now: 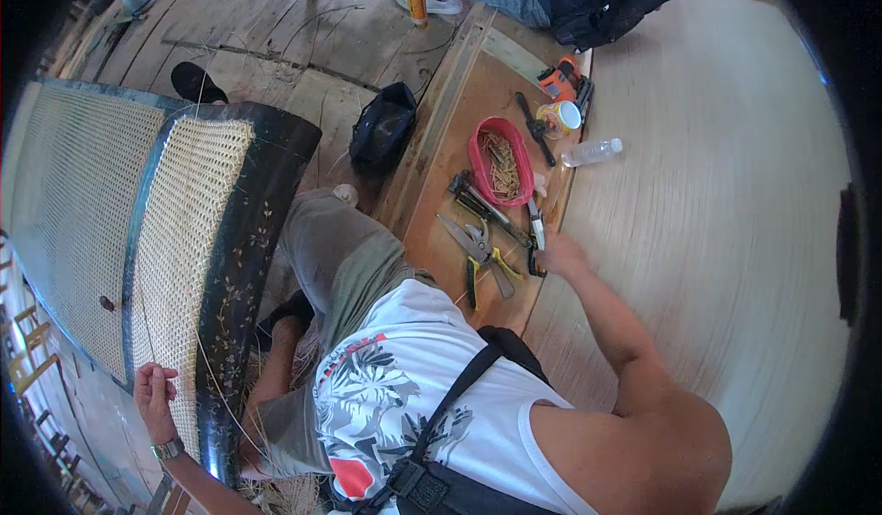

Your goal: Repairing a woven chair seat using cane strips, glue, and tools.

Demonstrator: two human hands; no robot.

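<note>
While the left hand (154, 407), fingers half-curled, overlaps the cream woven-cane panel (188, 203), the right hand (561, 254) is at a slim white-and-black tool (537, 223); right fingers' opening, either hold: cannot tell.

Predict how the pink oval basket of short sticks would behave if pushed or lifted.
The pink oval basket looks wide and shallow, so it would probably slide rather than tip. Its short sticks lie loose and might spill if tilted.
</note>
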